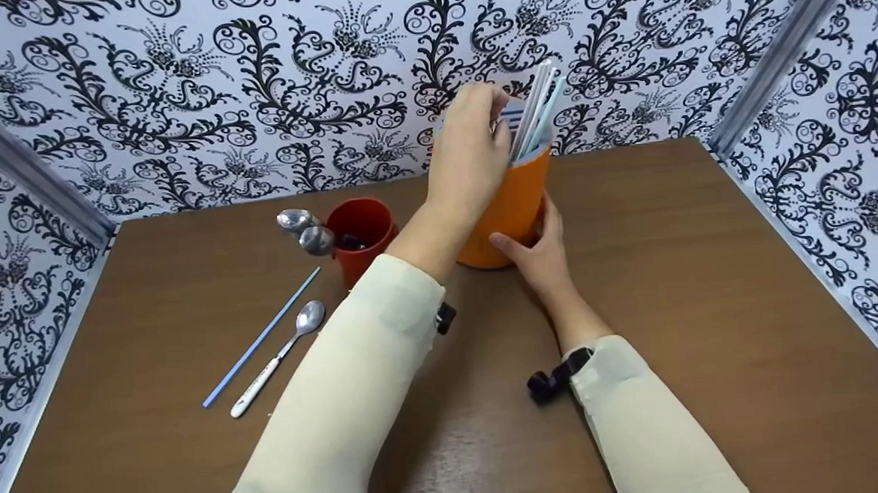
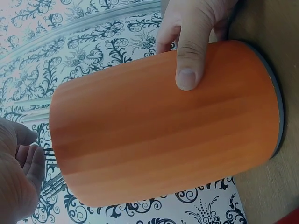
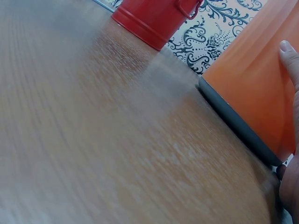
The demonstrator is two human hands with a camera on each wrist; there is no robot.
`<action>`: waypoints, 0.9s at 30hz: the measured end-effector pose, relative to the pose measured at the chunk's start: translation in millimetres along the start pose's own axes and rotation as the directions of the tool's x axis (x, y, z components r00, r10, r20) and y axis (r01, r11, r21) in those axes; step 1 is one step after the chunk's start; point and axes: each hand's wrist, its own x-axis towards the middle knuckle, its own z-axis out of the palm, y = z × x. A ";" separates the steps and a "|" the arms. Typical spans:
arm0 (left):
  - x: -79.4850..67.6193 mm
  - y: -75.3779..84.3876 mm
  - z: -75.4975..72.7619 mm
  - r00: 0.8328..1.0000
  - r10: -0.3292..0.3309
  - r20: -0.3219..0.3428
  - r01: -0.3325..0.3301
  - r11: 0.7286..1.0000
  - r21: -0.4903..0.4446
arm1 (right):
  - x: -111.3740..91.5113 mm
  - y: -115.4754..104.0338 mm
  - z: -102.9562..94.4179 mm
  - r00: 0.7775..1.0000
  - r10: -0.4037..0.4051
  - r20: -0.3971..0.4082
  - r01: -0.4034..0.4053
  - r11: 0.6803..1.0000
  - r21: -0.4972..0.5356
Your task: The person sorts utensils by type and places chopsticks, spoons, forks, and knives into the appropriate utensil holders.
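A tall orange utensil holder (image 1: pixel 515 201) with a dark base stands near the table's back edge, with pale straws (image 1: pixel 541 113) sticking up out of it. My right hand (image 1: pixel 547 252) grips its lower right side, thumb (image 2: pixel 189 70) across the front. At the holder's mouth, my left hand (image 1: pixel 471 143) has its fingers curled. In the left wrist view its fingertips pinch thin dark tines of a fork (image 2: pixel 49 156) at the rim. Another fork (image 2: pixel 53 186) shows beside it there. The holder's inside is mostly hidden by my left hand.
Left of the holder stands a red cup (image 1: pixel 363 232) with spoons (image 1: pixel 307 231) leaning out over its rim. A blue straw (image 1: pixel 263 334) and a white-handled spoon (image 1: pixel 276 360) lie on the brown table (image 1: pixel 713 322). Patterned walls (image 1: pixel 325 80) stand behind and at both sides.
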 end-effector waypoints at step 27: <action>-48.5 -6.5 -7.1 0.989 0.101 -0.106 -0.118 0.980 -0.162 | 4.4 -0.5 1.8 1.000 0.013 -0.007 -0.013 0.999 0.036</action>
